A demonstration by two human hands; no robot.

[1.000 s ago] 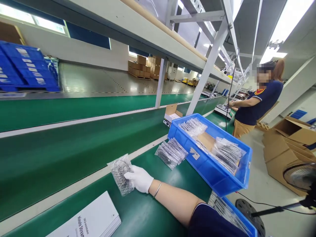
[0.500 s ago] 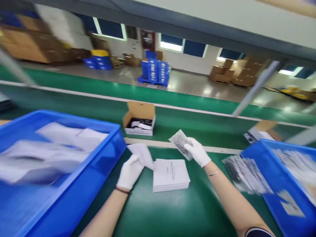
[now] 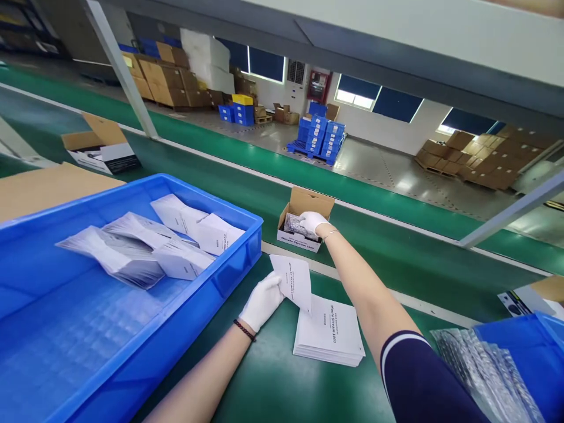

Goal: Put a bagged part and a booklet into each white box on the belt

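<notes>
- We see the left hand (image 3: 263, 301) pinching a Minute Stream 1000 manual (image 3: 294, 281) by its edge, near the manual stack (image 3: 328, 336): probably light, bendable.
- The right hand (image 3: 314, 221), fingers curled, touches a bubble-wrap pouch (image 3: 292, 224) inside the open carton (image 3: 296, 239); whether gripping, we can't tell. Likely soft, slippery; hold mid-body.

A green bench (image 3: 264, 388) carries stacked booklets (image 3: 328, 338) at lower center, clear packets (image 3: 489, 376) at lower right and a blue bin (image 3: 253, 244) at left; open boxes (image 3: 296, 241) line the green belt (image 3: 423, 270) behind.
</notes>
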